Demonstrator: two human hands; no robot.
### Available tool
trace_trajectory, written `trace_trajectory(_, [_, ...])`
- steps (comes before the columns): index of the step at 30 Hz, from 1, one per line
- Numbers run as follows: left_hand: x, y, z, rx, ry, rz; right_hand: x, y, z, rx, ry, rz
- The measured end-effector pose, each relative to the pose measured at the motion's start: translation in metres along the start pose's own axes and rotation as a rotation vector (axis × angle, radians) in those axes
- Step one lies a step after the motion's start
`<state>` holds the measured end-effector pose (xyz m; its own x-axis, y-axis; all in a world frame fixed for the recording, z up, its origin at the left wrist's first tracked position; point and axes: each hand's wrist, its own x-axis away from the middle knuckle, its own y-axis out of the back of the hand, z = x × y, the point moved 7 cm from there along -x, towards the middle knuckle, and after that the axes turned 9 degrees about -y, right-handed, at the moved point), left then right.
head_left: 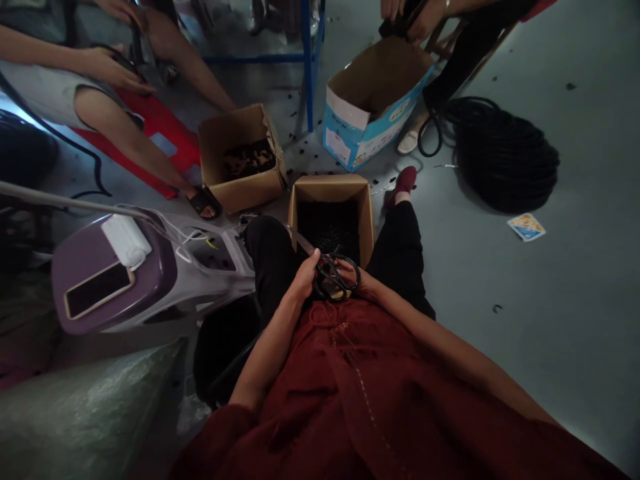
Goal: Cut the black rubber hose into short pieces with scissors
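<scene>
A pair of scissors [329, 275] with black loop handles lies across my lap, its blades pointing up and to the left. My left hand [301, 279] is closed on it, the thumb pressed near the pivot. Right behind the handle loops is my right hand [361, 280], fingers curled; what they pinch is hidden by the loops. A small yellow patch shows below the handles. Between my knees, just beyond the hands, stands an open cardboard box [369, 223] with dark pieces [327, 227] inside.
Ahead are a carton of black pieces [250, 197] and a blue-white carton [345, 137], with two people's hands working nearby. A black cord coil [505, 160] lies right. On the left, a purple stool [160, 267] carries a phone [99, 291]; a plastic bag [90, 407] sits behind it.
</scene>
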<state>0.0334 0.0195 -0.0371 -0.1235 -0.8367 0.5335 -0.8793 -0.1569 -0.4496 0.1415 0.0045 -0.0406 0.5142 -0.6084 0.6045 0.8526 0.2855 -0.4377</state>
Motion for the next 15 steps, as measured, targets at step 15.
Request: trace_trajectory(15, [0.017, -0.019, -0.019, 0.093, -0.015, -0.054, -0.009, -0.009, 0.008, -0.327, -0.011, 0.126])
